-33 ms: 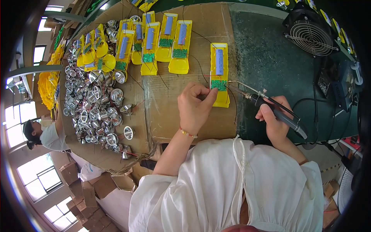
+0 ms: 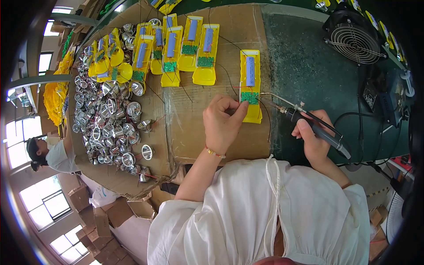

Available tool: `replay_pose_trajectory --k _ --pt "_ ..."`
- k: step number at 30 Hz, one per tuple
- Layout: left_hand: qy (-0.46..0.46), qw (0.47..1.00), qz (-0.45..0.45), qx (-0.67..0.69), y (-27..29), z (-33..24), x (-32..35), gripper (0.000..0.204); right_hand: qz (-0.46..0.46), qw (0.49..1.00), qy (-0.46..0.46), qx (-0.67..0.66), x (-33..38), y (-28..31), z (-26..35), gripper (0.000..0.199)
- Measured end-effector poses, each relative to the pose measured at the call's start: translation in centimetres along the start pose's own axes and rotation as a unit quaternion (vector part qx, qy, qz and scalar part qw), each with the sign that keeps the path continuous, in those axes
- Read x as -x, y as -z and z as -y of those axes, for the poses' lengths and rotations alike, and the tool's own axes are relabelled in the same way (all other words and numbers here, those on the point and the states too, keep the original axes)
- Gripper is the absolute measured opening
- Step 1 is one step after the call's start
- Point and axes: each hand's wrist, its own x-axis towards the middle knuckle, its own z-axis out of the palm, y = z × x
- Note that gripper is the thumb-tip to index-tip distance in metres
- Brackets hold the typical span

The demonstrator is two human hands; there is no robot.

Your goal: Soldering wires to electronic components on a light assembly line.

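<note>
A yellow plastic housing point(image 2: 252, 115) lies before me on the cardboard, holding a blue cylindrical battery point(image 2: 250, 71) and a green circuit board point(image 2: 250, 98). My left hand point(image 2: 224, 122) is pinched at the board's lower left edge; whatever sits between the fingertips is too small to make out. In my right hand point(image 2: 314, 137) is a black soldering iron point(image 2: 316, 128), its tip pointing left toward the board. A thin metal solder-feed tube point(image 2: 280, 98) runs along the iron and ends at the board's right edge. Thin red and dark wires come off the housing.
Several similar yellow housings point(image 2: 204, 77) with batteries and boards lie at the far left. Beside them is a heap of shiny reflector cups point(image 2: 106, 130). A black fan point(image 2: 354, 42) stands at the far right, near cables and a dark box point(image 2: 391, 108). Another person point(image 2: 55, 154) is at the left.
</note>
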Motion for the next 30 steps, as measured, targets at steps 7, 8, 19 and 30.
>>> replay_pose_trajectory --k 7,8,19,30 --pt "-0.126 0.991 0.003 -0.056 1.9 0.2 1.7 0.012 -0.003 1.0 0.009 0.005 0.2 0.4 0.2 0.016" --pt "-0.125 0.991 0.003 -0.057 2.0 0.0 1.7 0.012 0.003 1.0 0.011 0.004 0.2 0.4 0.1 0.016" --pt "0.049 0.997 0.041 0.047 1.5 -1.2 1.4 0.01 0.047 0.997 0.023 0.064 0.3 0.4 0.0 0.016" --pt "-0.027 0.999 0.031 0.014 0.1 0.4 0.1 0.009 0.07 0.986 0.059 0.139 -0.1 -0.1 -0.4 0.016"
